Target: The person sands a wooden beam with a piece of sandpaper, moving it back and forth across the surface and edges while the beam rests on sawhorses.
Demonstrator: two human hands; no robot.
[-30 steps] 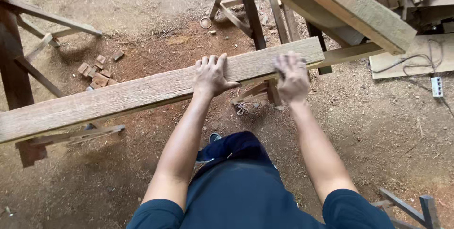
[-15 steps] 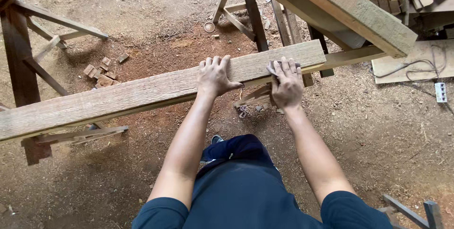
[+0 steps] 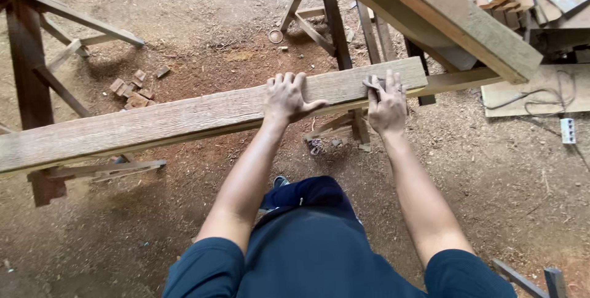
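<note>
Wooden plank [image 3: 184, 116] under left hand [image 3: 287, 98], right hand [image 3: 387, 106].

The long weathered wooden plank [image 3: 184, 116] runs off the left edge — its far end unseen; the right hand [image 3: 387, 104] hides a dark pad beneath.

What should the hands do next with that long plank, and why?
Probably slide the right hand along the plank towards the left hand. The right hand presses a small dark pad, likely sandpaper, flat on the plank's top near its end, while the left hand lies flat beside it, steadying the wood. Most of the plank lies on the left-hand side.
</note>
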